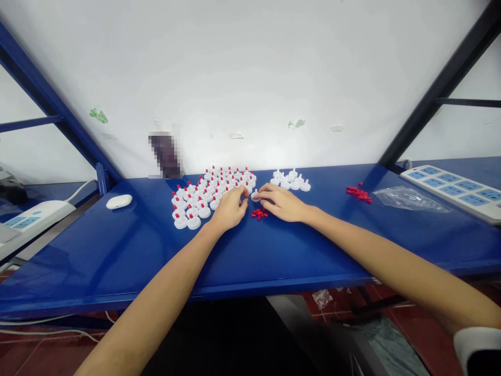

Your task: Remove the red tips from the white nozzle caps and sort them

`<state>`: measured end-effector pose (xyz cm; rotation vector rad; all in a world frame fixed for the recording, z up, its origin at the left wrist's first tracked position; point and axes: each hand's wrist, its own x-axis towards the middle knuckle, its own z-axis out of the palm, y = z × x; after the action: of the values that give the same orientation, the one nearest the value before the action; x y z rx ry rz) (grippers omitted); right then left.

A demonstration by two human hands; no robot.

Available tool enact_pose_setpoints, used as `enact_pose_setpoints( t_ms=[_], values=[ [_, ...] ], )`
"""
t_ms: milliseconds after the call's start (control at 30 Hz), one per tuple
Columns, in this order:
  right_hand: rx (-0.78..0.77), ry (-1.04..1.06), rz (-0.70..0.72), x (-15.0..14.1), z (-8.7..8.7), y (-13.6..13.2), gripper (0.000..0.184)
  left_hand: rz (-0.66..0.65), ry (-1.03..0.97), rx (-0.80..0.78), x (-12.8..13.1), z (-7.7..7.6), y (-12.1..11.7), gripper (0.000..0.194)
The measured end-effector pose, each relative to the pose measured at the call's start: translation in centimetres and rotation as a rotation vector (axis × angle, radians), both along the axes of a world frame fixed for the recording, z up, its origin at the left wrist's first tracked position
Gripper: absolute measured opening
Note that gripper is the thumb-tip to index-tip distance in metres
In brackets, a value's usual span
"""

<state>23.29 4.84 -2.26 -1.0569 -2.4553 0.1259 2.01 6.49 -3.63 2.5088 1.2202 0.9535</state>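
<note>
Head view: a white, round, stemmed plastic cap is located between the curled left hand and the right hand, near small red cylindrical pieces. Right fingertips are placed at it; neither hand's grip can be determined.

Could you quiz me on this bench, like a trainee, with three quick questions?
1. What colour are the tips on the white pieces beside the left hand?
2. True or false: the white oval case lies toward the table's right end.
3. Where is the group of untipped pieces? A) on the floor B) beyond the right hand C) inside the clear bag

Key:
1. Red.
2. False: toward the left end.
3. B.
</note>
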Motion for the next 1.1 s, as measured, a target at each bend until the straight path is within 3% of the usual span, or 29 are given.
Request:
enact_pose_setpoints(
  t_ms=[233,467,633,767,900,1000,1100],
  values=[
    [0.051,-0.182,-0.279,0.3,-0.1,0.2,0.041,-0.051,0.145,0.053,0.1,-0.7,-0.1,0.037],
    [0.101,-0.159,-0.441,0.8,0.8,0.1,0.038,-0.135,0.091,0.03,0.1,-0.1,-0.3,0.029],
    [0.074,0.068,-0.316,1.8,1.4,1.0,0.03,-0.05,0.045,0.031,0.2,0.3,-0.7,0.031],
    [-0.017,0.164,-0.115,1.8,1.1,1.1,0.027,0.012,0.087,-0.005,0.3,0.0,-0.6,0.044],
    [-0.165,0.241,-0.004,1.0,0.8,0.9,0.026,0.033,0.123,0.001,0.3,-0.4,-0.4,0.041],
    [-0.252,0.294,0.035,0.6,0.8,0.8,0.02,0.0,0.115,0.011,0.3,-0.5,-0.3,0.034],
    [-0.221,0.317,-0.01,0.2,0.9,0.5,0.016,-0.019,0.113,-0.042,0.3,-0.3,-0.4,0.026]
  ],
)
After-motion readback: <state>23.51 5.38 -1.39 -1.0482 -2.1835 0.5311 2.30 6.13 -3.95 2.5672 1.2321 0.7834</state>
